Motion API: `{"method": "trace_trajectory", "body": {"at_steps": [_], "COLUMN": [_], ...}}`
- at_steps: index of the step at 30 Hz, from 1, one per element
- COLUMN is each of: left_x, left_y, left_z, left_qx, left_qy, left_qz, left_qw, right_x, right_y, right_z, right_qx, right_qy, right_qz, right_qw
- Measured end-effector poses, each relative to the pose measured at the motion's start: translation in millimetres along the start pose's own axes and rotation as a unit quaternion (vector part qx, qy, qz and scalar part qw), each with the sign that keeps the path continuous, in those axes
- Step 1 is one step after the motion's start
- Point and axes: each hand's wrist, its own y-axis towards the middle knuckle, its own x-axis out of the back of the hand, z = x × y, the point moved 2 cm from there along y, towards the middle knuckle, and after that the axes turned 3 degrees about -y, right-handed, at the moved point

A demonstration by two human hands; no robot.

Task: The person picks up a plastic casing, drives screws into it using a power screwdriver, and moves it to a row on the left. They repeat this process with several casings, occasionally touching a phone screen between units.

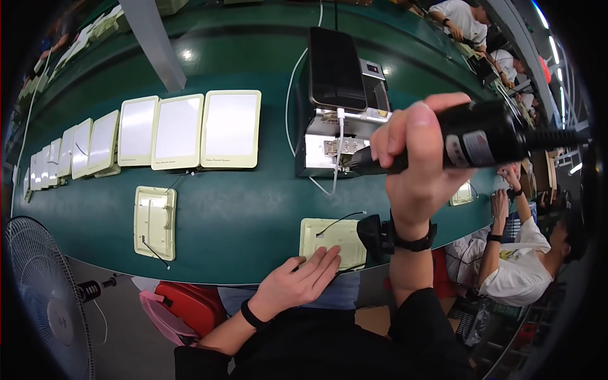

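Observation:
My right hand point(415, 149) is wrapped round a black electric screwdriver point(491, 136), raised above the bench. Its narrow tip points left, at the metal front of a small screw feeder point(316, 152); whether it touches cannot be made out. On the bench's near edge lies a pale green plastic housing point(342, 235), a thin black cable coming out of it. My left hand point(294, 285) rests on the housing's near side, fingers stretched out flat. Another pale green housing point(154, 221), also with a black cable, lies farther left.
A row of white-faced panels point(231, 130) leans along the bench's left. A phone point(335, 66) with a white cable stands on the feeder. A fan point(60, 310) is at lower left. At right a co-worker point(519, 259) works near another housing point(462, 194).

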Motion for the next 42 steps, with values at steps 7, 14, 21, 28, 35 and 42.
{"method": "trace_trajectory", "body": {"at_steps": [7,14,21,28,35,42], "left_x": [-1,-4,-7,1,5,6], "left_y": [-7,-8,-7,-7,-11,-7], "left_z": [0,0,1,3,5,3], "left_qx": [0.025,0.019,0.016,0.022,0.055,0.099], "left_qy": [-0.021,-0.014,-0.030,-0.061,-0.072,-0.113], "left_qz": [-0.002,-0.014,-0.015,-0.003,-0.009,-0.032], "left_qw": [0.999,1.000,0.999,0.998,0.996,0.988], "right_x": [23,24,21,18,25,3], "right_y": [-49,-72,-74,-80,-36,4], "right_z": [-5,-10,-21,-25,4,-7], "right_qx": [-0.010,-0.055,-0.064,-0.058,0.031,0.044], "right_qy": [0.051,0.030,0.046,0.034,0.105,0.011], "right_qz": [0.105,0.127,0.144,0.135,0.107,0.035], "right_qw": [0.993,0.990,0.986,0.989,0.988,0.998]}}
